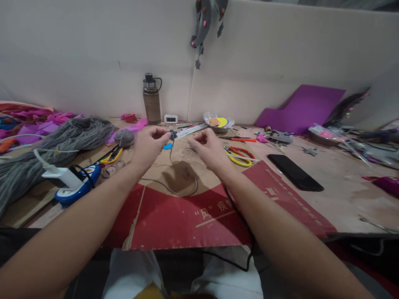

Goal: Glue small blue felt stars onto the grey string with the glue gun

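My left hand (150,145) is closed, pinching a small dark grey-blue piece (173,133) between thumb and fingertips. Its exact kind is too small to make out. A thin grey yarn (171,154) hangs below it and curves loosely over the cardboard (187,224), which is red with pale printing and bare brown at the back. Across a short gap to the right, my right hand (209,150) has its thumb and fingers pressed together; whatever they may hold is not visible. A small blue scrap (167,146) lies behind, near the left fingertips.
Left are a grey yarn skein (84,133), a yarn ball (124,137), a yellow cutter (112,155) and a blue power strip (77,187). A bottle (152,101) stands behind. Right lie red-and-yellow-handled scissors (240,157), a black phone (294,172) and a purple sheet (302,109).
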Tool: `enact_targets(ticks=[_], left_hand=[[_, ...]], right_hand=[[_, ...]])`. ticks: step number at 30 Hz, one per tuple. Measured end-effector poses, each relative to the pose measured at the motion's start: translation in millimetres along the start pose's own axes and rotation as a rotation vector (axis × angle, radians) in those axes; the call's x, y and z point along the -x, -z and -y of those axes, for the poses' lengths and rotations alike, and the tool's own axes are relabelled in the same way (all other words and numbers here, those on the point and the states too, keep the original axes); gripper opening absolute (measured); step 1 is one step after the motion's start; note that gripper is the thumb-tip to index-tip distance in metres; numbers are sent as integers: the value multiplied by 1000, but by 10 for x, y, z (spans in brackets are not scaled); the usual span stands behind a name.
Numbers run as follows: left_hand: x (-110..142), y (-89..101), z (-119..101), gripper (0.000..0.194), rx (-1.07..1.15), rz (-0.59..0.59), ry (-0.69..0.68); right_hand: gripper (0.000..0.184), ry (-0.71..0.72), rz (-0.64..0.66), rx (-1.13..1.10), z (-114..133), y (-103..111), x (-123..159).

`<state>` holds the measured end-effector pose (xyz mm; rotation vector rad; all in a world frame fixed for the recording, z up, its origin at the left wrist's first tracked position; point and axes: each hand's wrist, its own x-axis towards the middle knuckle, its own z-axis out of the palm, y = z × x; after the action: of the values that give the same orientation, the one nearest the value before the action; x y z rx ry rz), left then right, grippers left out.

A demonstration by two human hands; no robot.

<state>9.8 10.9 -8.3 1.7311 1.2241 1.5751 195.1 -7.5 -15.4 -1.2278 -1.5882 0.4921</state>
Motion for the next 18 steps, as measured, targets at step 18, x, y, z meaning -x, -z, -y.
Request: enact_targets(ticks=[18], left_hand=[[109,-89,-169,8,16,89,40]], right_hand=[[7,338,-58,140,128,-148,81]])
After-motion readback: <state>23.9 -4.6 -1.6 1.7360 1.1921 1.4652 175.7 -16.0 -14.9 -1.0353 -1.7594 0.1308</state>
